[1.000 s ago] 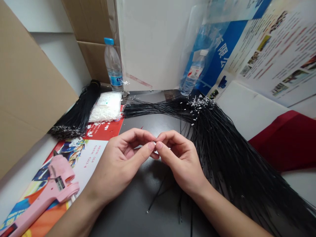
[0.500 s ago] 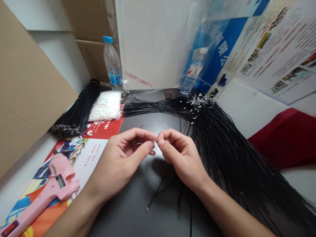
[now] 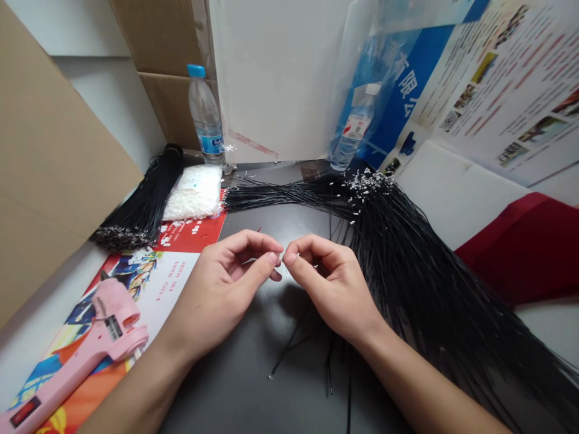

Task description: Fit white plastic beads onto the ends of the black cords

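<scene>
My left hand point(image 3: 224, 286) is over the dark table point(image 3: 226, 386) with thumb and index finger pinched together. Facing it, my right hand point(image 3: 337, 286) makes a similar pinch, its fingertips a small gap from those of my left hand. A tiny pale speck shows between the fingertips, too small to name. Whatever either pinch holds is hidden. Below and beside my right hand lie a few loose black wires point(image 3: 284, 355) with small metal ends. Close to its right is a large bundle of black wires point(image 3: 420, 295) with white connectors point(image 3: 368, 181) at the far end.
Another black wire bundle point(image 3: 149, 193) lies at left, beside a bag of white pieces point(image 3: 194, 193). More wires point(image 3: 289, 196) stretch across the back. A pink glue gun point(image 3: 113, 322) rests on a printed sheet point(image 3: 174, 283). Two water bottles point(image 3: 205, 120) point(image 3: 357, 129) stand behind.
My fingertips have drawn slightly apart, leaving a narrow gap where they nearly met before. The wires and other things lie as they did.
</scene>
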`<state>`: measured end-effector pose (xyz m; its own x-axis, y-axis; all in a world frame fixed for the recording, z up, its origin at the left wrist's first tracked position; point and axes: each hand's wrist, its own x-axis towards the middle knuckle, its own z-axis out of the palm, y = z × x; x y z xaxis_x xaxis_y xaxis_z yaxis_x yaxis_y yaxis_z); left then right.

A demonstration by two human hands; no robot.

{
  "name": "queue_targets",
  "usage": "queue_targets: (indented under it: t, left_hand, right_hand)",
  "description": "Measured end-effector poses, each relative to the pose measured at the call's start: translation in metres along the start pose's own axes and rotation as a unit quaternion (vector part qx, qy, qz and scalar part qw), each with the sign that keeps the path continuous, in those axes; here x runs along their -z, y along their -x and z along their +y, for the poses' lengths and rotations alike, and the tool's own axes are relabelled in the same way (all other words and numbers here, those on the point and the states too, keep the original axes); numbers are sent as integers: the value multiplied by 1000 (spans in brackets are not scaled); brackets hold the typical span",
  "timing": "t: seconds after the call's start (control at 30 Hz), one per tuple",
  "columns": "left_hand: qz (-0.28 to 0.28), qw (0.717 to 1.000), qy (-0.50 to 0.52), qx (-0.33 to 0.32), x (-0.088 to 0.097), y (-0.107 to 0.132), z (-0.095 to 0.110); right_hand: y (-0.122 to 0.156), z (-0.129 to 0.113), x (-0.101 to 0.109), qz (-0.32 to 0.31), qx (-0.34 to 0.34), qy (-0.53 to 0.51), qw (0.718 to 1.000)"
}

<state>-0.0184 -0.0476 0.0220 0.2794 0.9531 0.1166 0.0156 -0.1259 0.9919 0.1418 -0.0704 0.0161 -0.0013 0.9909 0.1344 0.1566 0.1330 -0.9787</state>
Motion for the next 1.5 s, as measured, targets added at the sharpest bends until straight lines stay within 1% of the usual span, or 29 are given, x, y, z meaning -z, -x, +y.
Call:
queue_targets:
  t: [0.1, 0.23, 0.4, 0.57, 0.73, 0.87, 0.93, 1.03, 1.1, 1.17, 1.2, 1.27, 1.4, 1.5]
  left_hand:
    - [5, 1000, -13, 0, -1, 1, -1]
    - [11, 1000, -24, 8, -2, 1, -1]
    - [22, 999, -40, 6, -3, 1, -2]
    - [17, 998, -59, 10, -2, 1, -1]
    - [23, 997, -67, 5, -2, 1, -1]
    - [15, 998, -60, 30, -1, 2, 0]
    - [0, 998, -40, 54, 1, 1, -1]
    - [-43, 994, 31, 94, 3, 0, -2]
    - [-70, 986, 88, 123, 4, -1, -3]
    - [-89, 975, 135, 153, 4, -2, -2]
    - [-93, 970, 152, 165, 4, -2, -2]
    - [-90, 965, 173, 177, 4, -2, -1]
    - [-42, 970, 178, 161, 5, -4, -1]
    - [-15, 976, 161, 149, 6, -4, -2]
  right_hand:
    - [0, 1, 1, 6, -3, 11, 1000]
    - [-1, 3, 0, 32, -7, 25, 999]
    - [0, 3, -1, 47, 2, 39, 998]
    - [3, 4, -2, 45, 31, 78, 995]
    - [5, 6, -3, 25, 67, 89, 993]
    - [5, 8, -3, 18, 91, 93, 991]
    - [5, 8, -2, 18, 116, 107, 987]
    - [2, 8, 2, 25, 190, 156, 969]
    - [0, 8, 5, 28, 242, 187, 952]
    - [-3, 9, 9, 20, 268, 201, 942]
    - [-4, 9, 12, 13, 269, 201, 942]
    - [-6, 9, 16, -4, 247, 192, 950]
    - [-9, 8, 23, -24, 172, 159, 972]
    - [-8, 6, 25, -23, 155, 151, 976]
